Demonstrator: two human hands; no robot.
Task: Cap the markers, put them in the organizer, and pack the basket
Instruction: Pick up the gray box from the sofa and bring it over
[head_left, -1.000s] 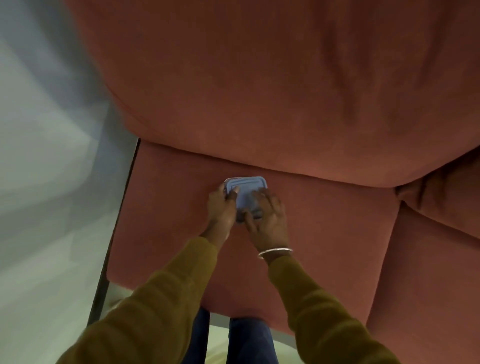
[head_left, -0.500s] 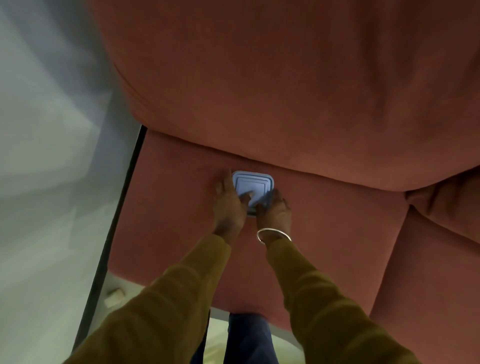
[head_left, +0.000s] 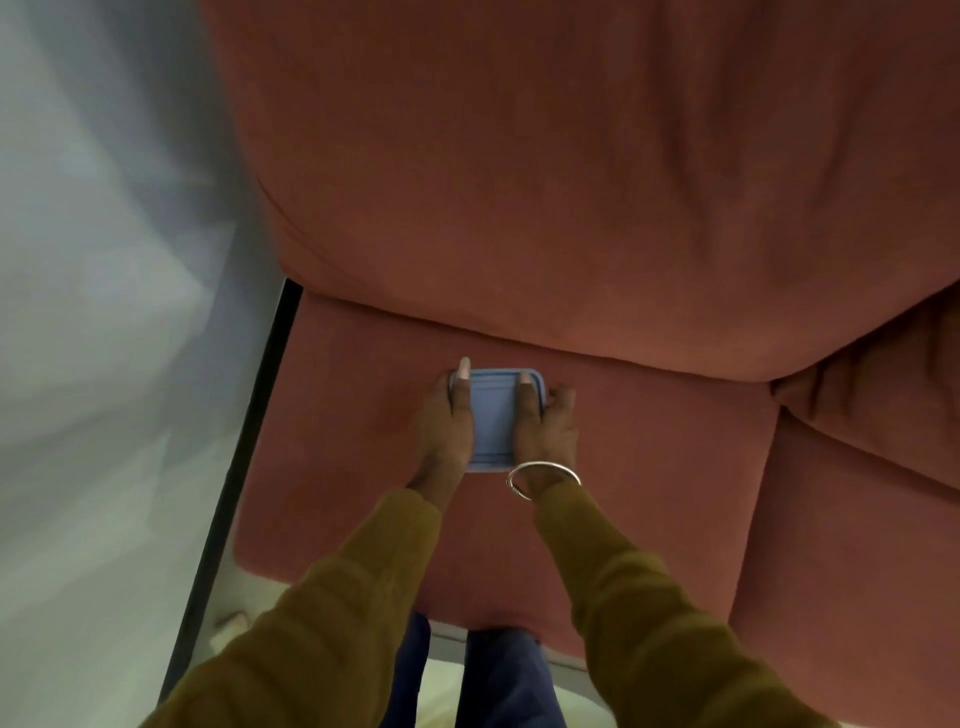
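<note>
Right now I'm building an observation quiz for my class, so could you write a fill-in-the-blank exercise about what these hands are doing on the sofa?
1. The left hand and the right hand grip a square plastic lidded box whose colour is ____.
2. The box lies on the ____ cushion of the rust-red fabric sofa, not against its backrest.
3. The thin silver metal bangle circles the ____ wrist.

Missing words: blue; seat; right.
</note>
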